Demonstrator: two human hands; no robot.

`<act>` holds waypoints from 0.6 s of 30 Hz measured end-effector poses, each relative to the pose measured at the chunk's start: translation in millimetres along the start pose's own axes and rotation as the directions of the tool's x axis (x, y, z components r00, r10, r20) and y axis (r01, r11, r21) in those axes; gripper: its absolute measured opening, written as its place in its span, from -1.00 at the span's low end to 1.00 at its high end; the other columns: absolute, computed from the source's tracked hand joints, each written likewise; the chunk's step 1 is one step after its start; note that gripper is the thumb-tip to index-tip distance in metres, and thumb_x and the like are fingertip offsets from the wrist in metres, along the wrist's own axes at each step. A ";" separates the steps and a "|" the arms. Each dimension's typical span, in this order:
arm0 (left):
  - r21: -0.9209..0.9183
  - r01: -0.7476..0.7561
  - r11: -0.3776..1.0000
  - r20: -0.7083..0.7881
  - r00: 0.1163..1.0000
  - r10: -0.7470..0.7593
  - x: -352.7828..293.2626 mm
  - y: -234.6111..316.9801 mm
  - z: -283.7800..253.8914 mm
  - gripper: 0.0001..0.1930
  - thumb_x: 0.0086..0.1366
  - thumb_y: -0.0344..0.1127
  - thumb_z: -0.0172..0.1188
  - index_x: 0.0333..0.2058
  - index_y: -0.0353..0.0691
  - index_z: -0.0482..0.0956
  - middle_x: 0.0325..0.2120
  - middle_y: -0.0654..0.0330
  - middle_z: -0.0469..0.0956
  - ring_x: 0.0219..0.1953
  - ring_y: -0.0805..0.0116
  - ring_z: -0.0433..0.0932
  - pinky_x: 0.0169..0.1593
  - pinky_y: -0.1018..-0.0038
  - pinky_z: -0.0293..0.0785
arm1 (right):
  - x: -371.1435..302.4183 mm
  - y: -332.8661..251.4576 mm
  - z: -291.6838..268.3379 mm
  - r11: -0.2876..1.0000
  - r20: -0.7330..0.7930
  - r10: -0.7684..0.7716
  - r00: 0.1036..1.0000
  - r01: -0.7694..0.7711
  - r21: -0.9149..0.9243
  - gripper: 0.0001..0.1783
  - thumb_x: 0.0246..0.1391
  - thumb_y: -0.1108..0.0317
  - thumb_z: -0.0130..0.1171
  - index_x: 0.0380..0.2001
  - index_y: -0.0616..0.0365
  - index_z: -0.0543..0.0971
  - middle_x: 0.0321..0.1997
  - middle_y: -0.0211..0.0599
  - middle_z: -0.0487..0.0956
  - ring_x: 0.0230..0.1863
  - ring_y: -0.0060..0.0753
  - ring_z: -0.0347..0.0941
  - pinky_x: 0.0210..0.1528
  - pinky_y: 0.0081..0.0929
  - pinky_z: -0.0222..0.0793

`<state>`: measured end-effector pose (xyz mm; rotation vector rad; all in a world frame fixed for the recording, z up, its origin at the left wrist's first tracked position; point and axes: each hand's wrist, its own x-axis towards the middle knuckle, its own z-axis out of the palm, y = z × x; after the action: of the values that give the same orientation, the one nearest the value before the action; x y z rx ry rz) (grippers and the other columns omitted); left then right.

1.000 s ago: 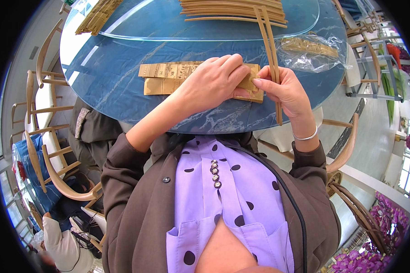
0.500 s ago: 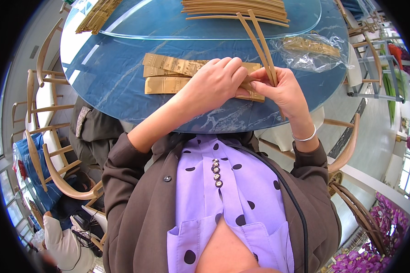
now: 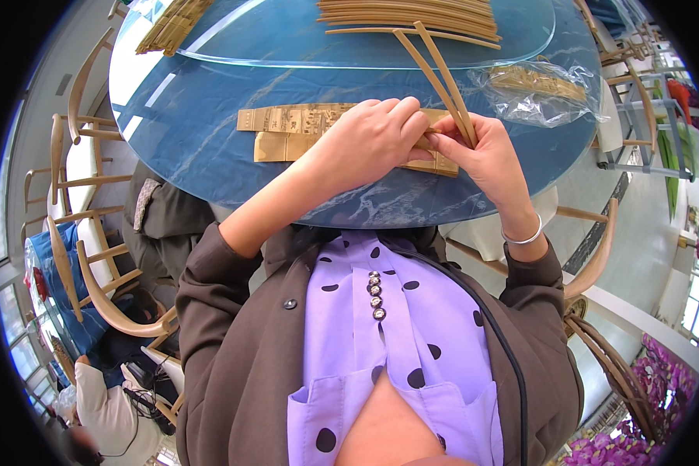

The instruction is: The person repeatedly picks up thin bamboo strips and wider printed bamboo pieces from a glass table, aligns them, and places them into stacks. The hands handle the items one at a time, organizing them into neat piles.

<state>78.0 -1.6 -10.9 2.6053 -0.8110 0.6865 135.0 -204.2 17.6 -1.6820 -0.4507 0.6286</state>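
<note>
Two slim wooden chopsticks (image 3: 443,78) slant up and away from my right hand (image 3: 491,155), whose thumb and fingers pinch their lower ends. My left hand (image 3: 377,140) is close beside it, fingers closed around a brown paper sleeve; the gripped part is mostly covered by the hand. A printed brown paper strip (image 3: 291,119) runs out to the left from behind my left hand, apparently the same sleeve. Beneath both hands lie more flat brown paper sleeves (image 3: 276,147) on the blue table. The fingertips of the two hands nearly meet at the chopstick ends.
A pile of chopsticks (image 3: 412,17) lies on the glass turntable (image 3: 287,60). Farther left is a stack of brown sleeves (image 3: 171,27). A clear plastic bag (image 3: 547,93) with brown paper pieces sits right of my hands. Wooden chairs (image 3: 93,256) stand around the table.
The printed paper strip by my left hand has swung to lie more level. The chopsticks have tilted farther left at their tops. Both hands keep their grip.
</note>
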 end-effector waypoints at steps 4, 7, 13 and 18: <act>-0.032 0.011 0.999 0.014 1.000 -0.011 -1.4 -2.7 0.3 -0.63 0.26 -0.04 0.24 -0.25 -0.23 0.41 -0.37 0.20 0.40 -0.31 0.31 0.54 -0.23 0.42 0.47 | 1.0 -0.4 0.9 0.999 -0.010 0.001 1.000 -0.002 -0.046 -0.81 0.15 0.42 0.34 -0.24 0.32 0.62 -0.42 -0.51 0.56 -0.41 -0.78 0.38 -0.35 -0.74 0.32; -0.053 0.050 0.997 0.014 0.999 -0.049 -2.2 -4.8 -4.4 -0.58 0.18 -0.05 0.32 -0.21 -0.24 0.42 -0.34 0.19 0.40 -0.29 0.25 0.53 -0.22 0.38 0.49 | -1.4 -6.5 -3.7 0.989 -0.035 -0.063 0.997 0.058 -0.138 -0.78 0.21 0.33 0.32 -0.22 0.26 0.57 -0.46 -0.55 0.47 -0.45 -0.76 0.28 -0.39 -0.71 0.23; -0.002 0.097 0.995 -0.066 0.993 -0.097 -10.3 -21.4 -19.9 -0.58 0.17 -0.04 0.35 -0.25 -0.23 0.40 -0.37 0.16 0.40 -0.37 0.20 0.53 -0.26 0.36 0.48 | -27.9 -29.2 -31.7 0.895 -0.036 -0.158 0.987 0.128 -0.428 -0.74 0.38 0.25 0.11 -0.31 0.25 0.48 -0.56 -0.46 0.34 -0.53 -0.62 0.15 -0.46 -0.60 0.13; 0.000 0.098 0.995 -0.056 0.994 -0.098 -9.9 -26.9 -18.8 -0.58 0.18 -0.03 0.34 -0.23 -0.23 0.41 -0.35 0.17 0.41 -0.35 0.21 0.54 -0.25 0.37 0.49 | -41.1 -30.1 -39.9 0.762 -0.051 -0.216 0.975 0.136 -0.633 -0.75 0.30 0.31 0.19 -0.37 0.30 0.52 -0.61 -0.37 0.30 -0.57 -0.53 0.11 -0.51 -0.52 0.09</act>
<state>80.4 32.0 -4.9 2.5964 -0.6610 0.7297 129.4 -253.8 58.8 -2.2631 -0.7837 0.2292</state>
